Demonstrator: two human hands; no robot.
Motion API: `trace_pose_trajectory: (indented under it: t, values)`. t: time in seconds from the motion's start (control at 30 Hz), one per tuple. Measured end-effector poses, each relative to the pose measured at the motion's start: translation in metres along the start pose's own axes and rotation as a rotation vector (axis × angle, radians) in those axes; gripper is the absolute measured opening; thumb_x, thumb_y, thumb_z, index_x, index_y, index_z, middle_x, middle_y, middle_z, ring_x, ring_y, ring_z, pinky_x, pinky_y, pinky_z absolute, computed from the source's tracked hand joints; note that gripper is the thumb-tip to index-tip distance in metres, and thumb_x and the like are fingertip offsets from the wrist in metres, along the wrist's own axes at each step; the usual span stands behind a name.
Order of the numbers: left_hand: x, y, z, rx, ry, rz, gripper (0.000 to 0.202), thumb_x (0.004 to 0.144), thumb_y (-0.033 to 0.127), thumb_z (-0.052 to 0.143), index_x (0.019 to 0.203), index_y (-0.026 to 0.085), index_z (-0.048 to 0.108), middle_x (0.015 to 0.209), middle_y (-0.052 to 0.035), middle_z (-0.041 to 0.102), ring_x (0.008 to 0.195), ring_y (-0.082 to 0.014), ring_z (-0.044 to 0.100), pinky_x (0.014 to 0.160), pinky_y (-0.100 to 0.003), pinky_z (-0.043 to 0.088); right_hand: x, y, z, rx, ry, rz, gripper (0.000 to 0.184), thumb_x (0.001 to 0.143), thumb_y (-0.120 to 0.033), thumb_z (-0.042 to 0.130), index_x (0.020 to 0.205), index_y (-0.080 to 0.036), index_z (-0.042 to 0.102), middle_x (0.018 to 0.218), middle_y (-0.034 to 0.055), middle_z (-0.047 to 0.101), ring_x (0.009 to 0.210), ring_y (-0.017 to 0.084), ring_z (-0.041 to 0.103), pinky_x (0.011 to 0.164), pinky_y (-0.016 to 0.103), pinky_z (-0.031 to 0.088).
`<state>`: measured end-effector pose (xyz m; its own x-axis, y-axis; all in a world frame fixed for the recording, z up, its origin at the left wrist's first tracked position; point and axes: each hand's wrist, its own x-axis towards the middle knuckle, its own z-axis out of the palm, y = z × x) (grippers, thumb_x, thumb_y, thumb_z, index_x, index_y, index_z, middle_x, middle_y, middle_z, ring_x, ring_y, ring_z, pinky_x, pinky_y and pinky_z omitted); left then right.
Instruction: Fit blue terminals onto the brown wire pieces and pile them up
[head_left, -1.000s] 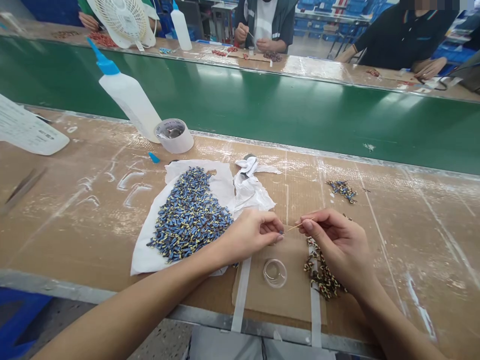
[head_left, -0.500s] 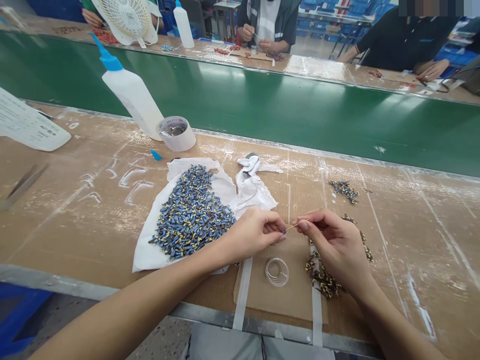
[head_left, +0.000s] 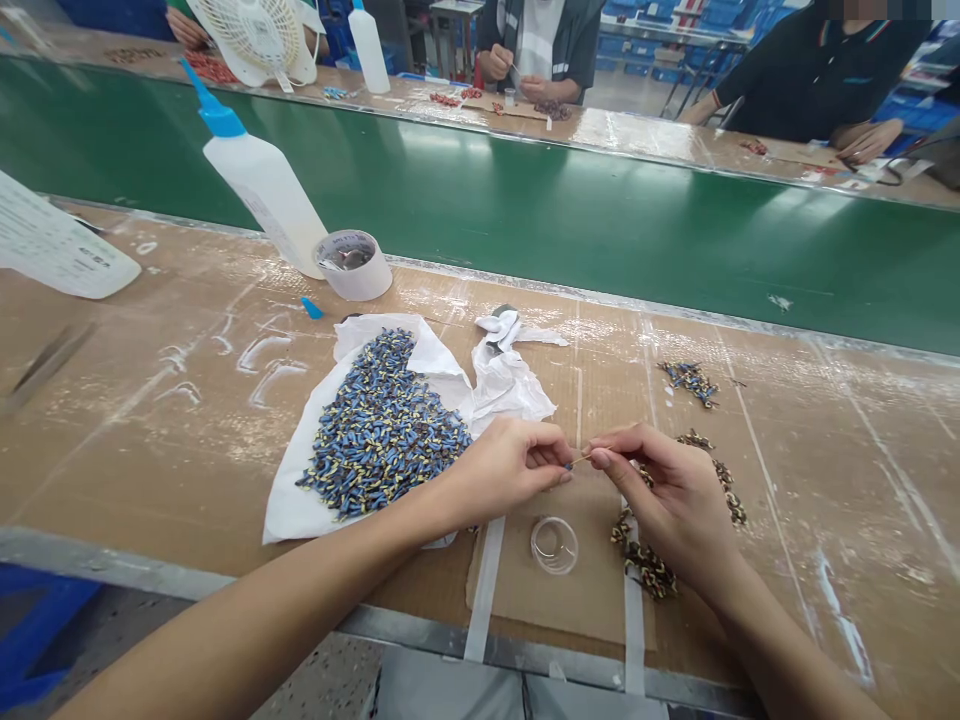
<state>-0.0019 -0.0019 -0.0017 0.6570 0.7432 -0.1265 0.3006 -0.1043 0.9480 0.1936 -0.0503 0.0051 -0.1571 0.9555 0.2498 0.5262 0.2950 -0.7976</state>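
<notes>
My left hand (head_left: 507, 468) pinches a tiny blue part between thumb and fingertips, just right of a heap of small blue parts (head_left: 382, 428) lying on a white plastic sheet (head_left: 294, 502). My right hand (head_left: 664, 492) pinches a thin wooden stick (head_left: 580, 459) whose tip meets the part held by the left hand. Below the two hands stands a small clear dish (head_left: 554, 544) on a taped-down cardboard pad (head_left: 525, 585). A row of dark finished pieces (head_left: 646, 568) lies under my right wrist.
A glue bottle with a blue nozzle (head_left: 259, 180) and a roll of tape (head_left: 352, 265) stand at the back left. A small cluster of blue parts (head_left: 688, 379) lies to the right. Beyond runs a green conveyor belt (head_left: 525, 215); other people work on its far side.
My right hand has drawn in towards the left hand, so less of the stick shows between them. The left hand has held its place.
</notes>
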Motion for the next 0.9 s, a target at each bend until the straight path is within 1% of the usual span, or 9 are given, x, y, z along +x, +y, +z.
trace_pose_trajectory:
  t: [0.27, 0.37, 0.47, 0.53, 0.63, 0.73, 0.8, 0.83, 0.9]
  values:
    - [0.0, 0.0, 0.0, 0.025, -0.009, 0.013, 0.006, 0.082, 0.015, 0.059, 0.081, 0.014, 0.066, 0.07, -0.0007, 0.064, 0.068, -0.012, 0.059, 0.064, -0.022, 0.044, 0.001, -0.002, 0.0, -0.027, -0.021, -0.083, 0.005, 0.09, -0.02, 0.059, 0.089, -0.021, 0.064, 0.085, 0.0044, 0.072, 0.078, 0.018, 0.067, 0.069, 0.03, 0.051]
    - [-0.001, 0.0, 0.0, 0.042, -0.006, 0.037, 0.007, 0.082, 0.015, 0.058, 0.081, 0.014, 0.065, 0.07, 0.0, 0.063, 0.067, -0.0115, 0.058, 0.064, -0.022, 0.043, -0.001, -0.004, -0.005, 0.007, -0.011, -0.034, 0.006, 0.091, -0.022, 0.059, 0.088, -0.022, 0.065, 0.086, 0.0056, 0.072, 0.077, 0.019, 0.067, 0.07, 0.031, 0.051]
    - [-0.001, 0.0, -0.001, 0.041, -0.017, 0.043, 0.006, 0.082, 0.014, 0.057, 0.081, 0.014, 0.064, 0.07, 0.0005, 0.061, 0.067, -0.0112, 0.057, 0.063, -0.021, 0.043, -0.001, -0.008, -0.014, 0.167, -0.024, 0.027, 0.006, 0.09, -0.023, 0.06, 0.088, -0.022, 0.066, 0.086, 0.0054, 0.071, 0.08, 0.019, 0.066, 0.07, 0.03, 0.052]
    - [-0.001, 0.0, -0.001, 0.031, -0.026, 0.041, 0.007, 0.082, 0.013, 0.057, 0.081, 0.014, 0.064, 0.071, 0.0004, 0.062, 0.068, -0.0111, 0.057, 0.064, -0.021, 0.043, -0.001, -0.013, -0.018, 0.262, -0.154, -0.005, 0.007, 0.09, -0.022, 0.06, 0.086, -0.023, 0.067, 0.084, 0.0041, 0.07, 0.08, 0.018, 0.066, 0.07, 0.029, 0.052]
    - [-0.001, 0.001, -0.001, 0.007, -0.032, 0.036, 0.01, 0.081, 0.01, 0.056, 0.082, 0.014, 0.065, 0.073, 0.0, 0.063, 0.069, -0.0111, 0.057, 0.064, -0.021, 0.043, 0.0, -0.019, -0.017, 0.27, -0.429, -0.085, 0.01, 0.09, -0.021, 0.061, 0.083, -0.023, 0.069, 0.085, 0.003, 0.066, 0.078, 0.016, 0.063, 0.071, 0.029, 0.051]
    - [-0.001, 0.002, -0.001, 0.003, -0.031, 0.027, 0.013, 0.08, 0.008, 0.054, 0.081, 0.014, 0.065, 0.072, 0.0, 0.064, 0.068, -0.0106, 0.058, 0.064, -0.021, 0.043, 0.0, -0.024, -0.01, 0.198, -0.558, -0.107, 0.011, 0.089, -0.021, 0.062, 0.085, -0.023, 0.071, 0.087, 0.0035, 0.062, 0.083, 0.016, 0.061, 0.073, 0.029, 0.049]
    - [-0.001, 0.003, -0.001, 0.01, -0.034, 0.023, 0.013, 0.08, 0.008, 0.053, 0.082, 0.014, 0.065, 0.072, 0.0, 0.064, 0.067, -0.0105, 0.057, 0.064, -0.021, 0.043, 0.001, -0.023, -0.008, 0.17, -0.566, -0.111, 0.01, 0.088, -0.023, 0.063, 0.093, -0.024, 0.072, 0.09, 0.0042, 0.062, 0.087, 0.017, 0.06, 0.076, 0.03, 0.049]
    - [-0.001, 0.003, -0.001, 0.015, -0.035, 0.024, 0.013, 0.081, 0.009, 0.053, 0.082, 0.014, 0.065, 0.071, -0.0001, 0.064, 0.066, -0.0105, 0.057, 0.063, -0.021, 0.043, 0.001, -0.021, -0.01, 0.16, -0.537, -0.114, 0.013, 0.088, -0.024, 0.064, 0.098, -0.025, 0.071, 0.092, 0.0045, 0.063, 0.086, 0.017, 0.06, 0.075, 0.03, 0.049]
    - [0.0, 0.002, -0.002, 0.029, -0.03, 0.029, 0.01, 0.081, 0.012, 0.055, 0.082, 0.014, 0.065, 0.07, 0.0, 0.062, 0.065, -0.0104, 0.055, 0.061, -0.021, 0.042, 0.003, -0.014, -0.019, 0.114, -0.391, -0.086, 0.017, 0.089, -0.028, 0.062, 0.105, -0.025, 0.068, 0.092, 0.0049, 0.064, 0.079, 0.017, 0.06, 0.069, 0.029, 0.048]
